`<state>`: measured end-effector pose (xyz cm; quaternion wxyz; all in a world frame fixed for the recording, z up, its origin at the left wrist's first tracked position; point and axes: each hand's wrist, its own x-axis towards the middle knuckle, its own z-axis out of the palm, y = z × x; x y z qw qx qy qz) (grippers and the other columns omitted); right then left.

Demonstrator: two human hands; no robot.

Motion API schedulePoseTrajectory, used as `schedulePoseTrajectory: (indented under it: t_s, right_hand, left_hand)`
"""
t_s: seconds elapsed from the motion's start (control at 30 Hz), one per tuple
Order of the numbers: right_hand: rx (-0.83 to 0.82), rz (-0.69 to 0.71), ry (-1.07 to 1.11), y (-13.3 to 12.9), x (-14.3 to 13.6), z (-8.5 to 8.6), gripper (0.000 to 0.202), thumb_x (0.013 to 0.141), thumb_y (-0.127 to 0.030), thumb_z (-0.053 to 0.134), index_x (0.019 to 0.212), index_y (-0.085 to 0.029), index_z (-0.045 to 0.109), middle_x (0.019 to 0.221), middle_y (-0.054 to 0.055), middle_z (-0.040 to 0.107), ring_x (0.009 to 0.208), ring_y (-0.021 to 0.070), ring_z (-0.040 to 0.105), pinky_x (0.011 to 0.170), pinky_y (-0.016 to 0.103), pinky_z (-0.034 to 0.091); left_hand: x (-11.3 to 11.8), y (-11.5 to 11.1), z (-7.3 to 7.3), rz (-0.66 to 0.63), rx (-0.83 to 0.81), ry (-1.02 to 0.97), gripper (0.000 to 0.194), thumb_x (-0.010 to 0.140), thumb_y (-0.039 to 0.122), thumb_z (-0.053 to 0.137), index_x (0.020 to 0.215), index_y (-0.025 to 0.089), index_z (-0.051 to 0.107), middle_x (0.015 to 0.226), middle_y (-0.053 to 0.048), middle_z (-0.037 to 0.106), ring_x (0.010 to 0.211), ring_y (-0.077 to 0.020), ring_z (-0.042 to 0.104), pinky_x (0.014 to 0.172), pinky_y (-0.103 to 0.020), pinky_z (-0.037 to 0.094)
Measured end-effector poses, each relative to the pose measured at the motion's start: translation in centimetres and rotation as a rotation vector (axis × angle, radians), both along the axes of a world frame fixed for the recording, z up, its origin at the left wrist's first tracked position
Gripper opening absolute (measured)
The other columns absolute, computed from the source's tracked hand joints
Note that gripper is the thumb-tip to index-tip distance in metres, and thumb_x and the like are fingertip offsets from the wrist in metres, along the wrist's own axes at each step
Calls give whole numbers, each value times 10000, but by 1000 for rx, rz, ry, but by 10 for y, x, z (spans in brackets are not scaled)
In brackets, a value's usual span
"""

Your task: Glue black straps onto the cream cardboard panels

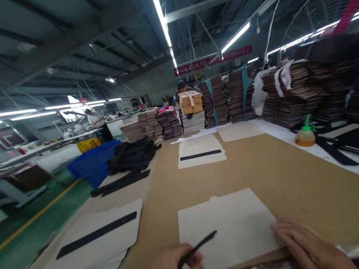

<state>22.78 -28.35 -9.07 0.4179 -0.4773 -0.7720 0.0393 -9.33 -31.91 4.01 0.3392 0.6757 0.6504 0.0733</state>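
Note:
My left hand (172,268), low in the view, is closed on a thin dark curved tool (197,250), whose tip points up and right over a pale panel (229,228). At the panel's lower right edge rests my right hand (308,243), its fingers extended and holding nothing. To the left lies a fanned stack of pale panels (112,228) with a black strip (96,234) across it. Farther back, another pale stack (200,145) carries a second black strip (200,154).
Black pieces (133,155) lie at the back left beside a blue bin (93,161). A green-tipped bottle (306,135) stands on the right. Tall brown stacks (285,92) line the back of the brown table (268,176). Two people are in the background.

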Motion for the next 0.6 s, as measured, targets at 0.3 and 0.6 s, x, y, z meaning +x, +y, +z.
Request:
schedulePoseTrajectory:
  t_s: [0.3, 0.6]
  right_hand:
    - [-471, 178, 536, -11, -82, 62, 338, 907, -491, 523, 1135, -288, 668, 1053, 42, 665, 896, 196, 646, 786, 283, 543]
    - [-345, 254, 374, -4, -98, 45, 382, 954, -354, 478, 1327, -309, 547, 1120, 63, 571, 885, 165, 640, 788, 284, 557]
  left_hand:
    - [35, 27, -31, -5, -445, -824, 369, 753, 447, 649, 939, 129, 617, 637, 4, 685, 301, -35, 320, 333, -190, 272]
    - [45, 24, -36, -72, -477, -885, 300, 742, 377, 620, 754, 94, 718, 335, 71, 436, 263, -62, 317, 336, -206, 247]
